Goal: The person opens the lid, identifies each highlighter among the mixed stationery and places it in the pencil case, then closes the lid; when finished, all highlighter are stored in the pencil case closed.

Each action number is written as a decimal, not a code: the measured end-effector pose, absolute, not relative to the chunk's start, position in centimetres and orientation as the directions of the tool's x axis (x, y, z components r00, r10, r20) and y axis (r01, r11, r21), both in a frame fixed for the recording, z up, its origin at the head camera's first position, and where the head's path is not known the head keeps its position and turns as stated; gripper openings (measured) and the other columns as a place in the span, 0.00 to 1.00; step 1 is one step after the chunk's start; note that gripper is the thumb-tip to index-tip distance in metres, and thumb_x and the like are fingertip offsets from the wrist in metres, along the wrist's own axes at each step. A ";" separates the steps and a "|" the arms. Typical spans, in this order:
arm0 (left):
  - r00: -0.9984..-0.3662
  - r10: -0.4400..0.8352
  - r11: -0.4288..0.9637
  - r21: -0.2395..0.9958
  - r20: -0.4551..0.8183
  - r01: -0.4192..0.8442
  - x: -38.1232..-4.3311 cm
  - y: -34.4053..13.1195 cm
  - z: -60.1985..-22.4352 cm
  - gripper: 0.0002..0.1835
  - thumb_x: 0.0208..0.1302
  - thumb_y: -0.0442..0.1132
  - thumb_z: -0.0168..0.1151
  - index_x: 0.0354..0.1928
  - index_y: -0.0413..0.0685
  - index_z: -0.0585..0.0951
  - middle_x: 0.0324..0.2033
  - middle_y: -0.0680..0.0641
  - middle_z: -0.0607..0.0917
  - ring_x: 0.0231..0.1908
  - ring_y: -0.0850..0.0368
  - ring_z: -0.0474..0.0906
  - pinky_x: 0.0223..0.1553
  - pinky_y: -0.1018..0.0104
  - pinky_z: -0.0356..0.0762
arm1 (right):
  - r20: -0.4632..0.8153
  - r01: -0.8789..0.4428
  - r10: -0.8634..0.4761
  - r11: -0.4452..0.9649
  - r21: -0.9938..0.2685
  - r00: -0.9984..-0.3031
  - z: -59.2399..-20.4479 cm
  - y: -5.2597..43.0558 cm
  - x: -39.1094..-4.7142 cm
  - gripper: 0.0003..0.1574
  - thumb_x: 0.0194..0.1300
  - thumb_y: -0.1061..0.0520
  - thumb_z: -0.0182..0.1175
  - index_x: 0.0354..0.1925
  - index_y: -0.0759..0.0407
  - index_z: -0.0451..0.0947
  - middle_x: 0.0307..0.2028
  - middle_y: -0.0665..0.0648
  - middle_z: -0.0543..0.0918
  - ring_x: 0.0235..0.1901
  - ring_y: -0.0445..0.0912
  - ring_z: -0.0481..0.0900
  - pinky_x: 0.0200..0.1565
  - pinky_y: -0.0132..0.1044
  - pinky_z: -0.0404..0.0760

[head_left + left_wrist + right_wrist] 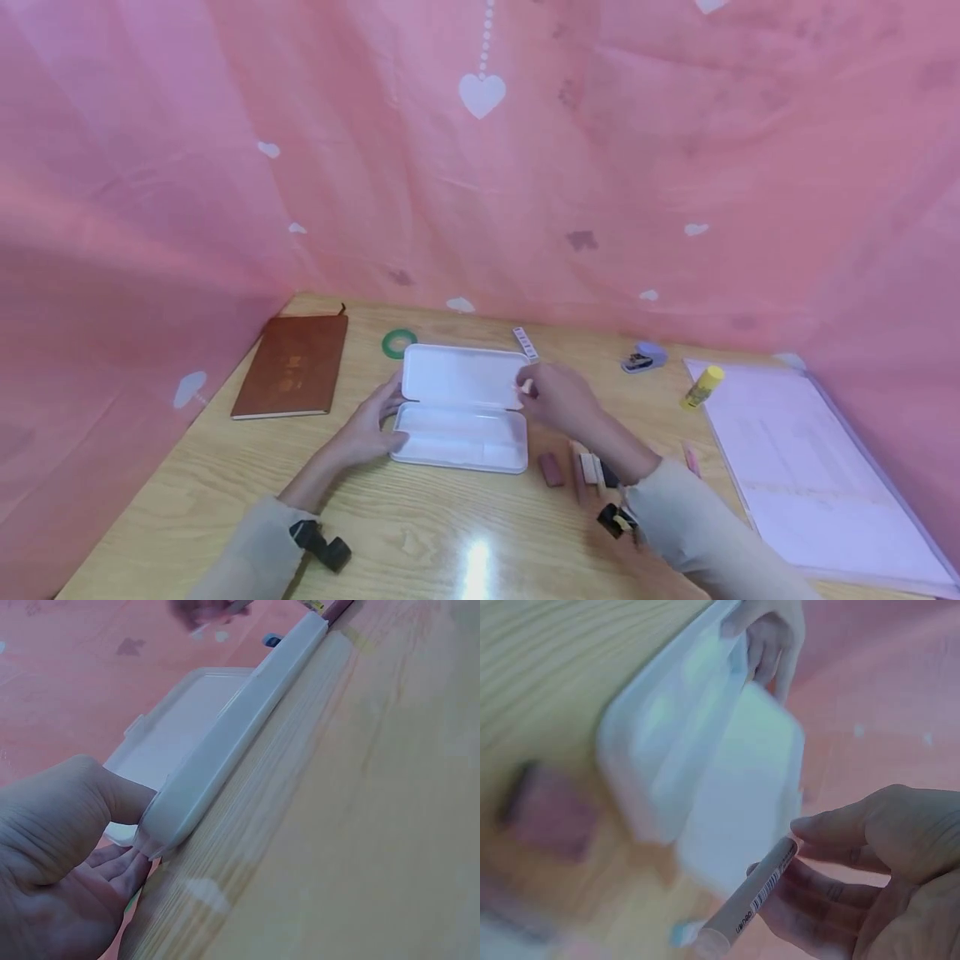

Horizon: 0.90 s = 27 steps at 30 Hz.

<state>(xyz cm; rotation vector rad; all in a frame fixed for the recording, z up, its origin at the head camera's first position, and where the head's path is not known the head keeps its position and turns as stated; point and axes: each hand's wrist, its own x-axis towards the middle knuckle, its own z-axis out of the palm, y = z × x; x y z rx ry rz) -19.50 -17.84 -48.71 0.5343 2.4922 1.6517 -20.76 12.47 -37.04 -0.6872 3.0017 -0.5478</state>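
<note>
An opened white pencil case [459, 425] lies on the wooden table, its lid [465, 375] folded back toward the curtain. No items show in its compartments. My left hand [367, 429] grips the case's left end; in the left wrist view the thumb [124, 796] lies over the rim, with the fingers lower down. Beyond the case's right end, my right hand [558, 393] is raised near the lid's corner. Between its thumb and fingers it pinches a pale pink pen [754, 892] with a barcode on its barrel.
Right of the case lie a dark pink block [551, 469], a white block [588, 468] and slim sticks, partly under the right arm. Farther out are green tape [389, 351], a brown notebook [296, 362], a purple stapler [645, 357], a yellow glue stick [702, 387] and white sheets [832, 475].
</note>
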 end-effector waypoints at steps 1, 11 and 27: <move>-0.932 0.348 0.343 0.911 0.105 0.231 -19.5 -17.8 -48.8 0.55 0.51 0.24 0.63 0.75 0.57 0.42 0.70 0.45 0.58 0.65 0.47 0.64 0.66 0.58 0.62 | 0.078 -0.453 -0.454 0.828 -0.331 -0.887 -36.9 11.6 -21.0 0.10 0.57 0.58 0.63 0.39 0.58 0.83 0.28 0.51 0.85 0.27 0.41 0.79 0.27 0.34 0.76; -0.930 0.351 0.334 0.914 0.106 0.230 -19.6 -18.0 -48.9 0.55 0.52 0.24 0.63 0.75 0.58 0.43 0.68 0.43 0.62 0.64 0.47 0.65 0.66 0.55 0.63 | 0.051 -0.623 -0.644 0.713 -0.323 -0.764 -36.9 2.9 -22.3 0.11 0.58 0.60 0.64 0.41 0.55 0.84 0.30 0.51 0.85 0.28 0.42 0.78 0.27 0.34 0.77; -0.916 0.368 0.278 0.922 0.156 0.269 -19.8 -18.2 -49.1 0.55 0.48 0.19 0.63 0.74 0.49 0.43 0.66 0.37 0.60 0.64 0.40 0.64 0.65 0.53 0.63 | -0.064 -0.636 -0.674 0.721 -0.275 -0.736 -42.8 -0.9 -22.7 0.03 0.55 0.59 0.65 0.29 0.52 0.86 0.25 0.47 0.83 0.22 0.40 0.74 0.24 0.29 0.75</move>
